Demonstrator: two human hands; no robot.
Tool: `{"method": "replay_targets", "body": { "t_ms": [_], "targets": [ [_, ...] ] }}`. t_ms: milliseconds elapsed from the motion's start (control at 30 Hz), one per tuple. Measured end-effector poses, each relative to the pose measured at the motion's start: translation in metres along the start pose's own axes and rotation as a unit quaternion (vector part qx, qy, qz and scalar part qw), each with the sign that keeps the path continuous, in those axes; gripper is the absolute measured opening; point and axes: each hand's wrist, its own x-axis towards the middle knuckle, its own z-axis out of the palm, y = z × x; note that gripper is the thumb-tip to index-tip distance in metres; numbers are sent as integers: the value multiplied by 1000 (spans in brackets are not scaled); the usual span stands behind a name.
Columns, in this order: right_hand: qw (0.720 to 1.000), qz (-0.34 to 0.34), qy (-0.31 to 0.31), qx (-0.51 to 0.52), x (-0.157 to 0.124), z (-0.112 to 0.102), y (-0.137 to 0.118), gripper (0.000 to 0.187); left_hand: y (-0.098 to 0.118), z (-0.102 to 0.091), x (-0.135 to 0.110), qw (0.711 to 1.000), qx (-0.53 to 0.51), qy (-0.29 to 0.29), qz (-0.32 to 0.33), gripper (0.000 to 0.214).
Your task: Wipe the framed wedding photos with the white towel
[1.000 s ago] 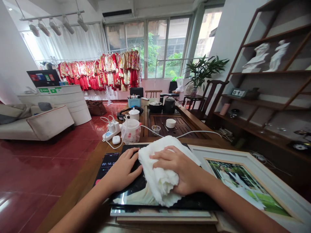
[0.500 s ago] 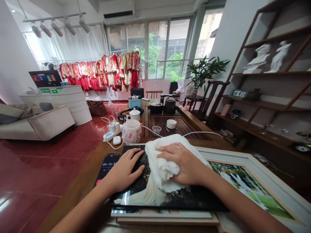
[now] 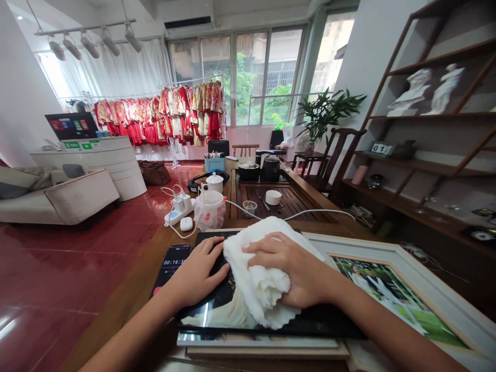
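A glossy dark photo panel lies on top of a stack of frames at the near edge of a wooden table. My left hand rests flat on the panel's left part, fingers spread. My right hand presses a bunched white cloth onto the panel's middle, fingers curled over it. The cloth hides much of the picture beneath.
A white-framed wedding photo lies to the right. A phone showing a timer sits left of the panel. Behind stand teapots, a power strip, cables and a tea tray. Shelves line the right wall; red floor lies left.
My right hand slid the cloth up and right over the panel, then back down and left toward me. My left hand stayed put.
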Motion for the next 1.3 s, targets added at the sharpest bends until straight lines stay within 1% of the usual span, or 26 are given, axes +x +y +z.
{"method": "replay_targets", "body": {
  "t_ms": [167,333,433,567,700,867,1067,1300],
  "targets": [
    [1000,2,6,-10,-1,0,5,47,1,0,-2,1000,0,0,-6,44],
    [998,41,39,-40,-5,-1,14,47,2,-1,-7,1000,-7,5,-10,47],
    [996,51,48,-50,-6,-1,18,47,2,-2,-8,1000,-7,3,-12,48],
    [997,46,38,-41,-6,1,16,48,2,-1,-6,1000,-3,-1,-11,48],
    [999,26,22,-19,-4,2,6,50,0,0,-2,1000,2,-7,-13,47],
    [1000,10,-8,10,-3,1,-5,50,-1,1,1,1000,2,-6,-3,40],
    [1000,16,-9,6,-4,0,1,46,0,3,0,1000,6,-9,-10,42],
    [999,38,10,-22,-5,1,12,46,-1,2,-3,1000,2,-8,-16,48]
  ]
}}
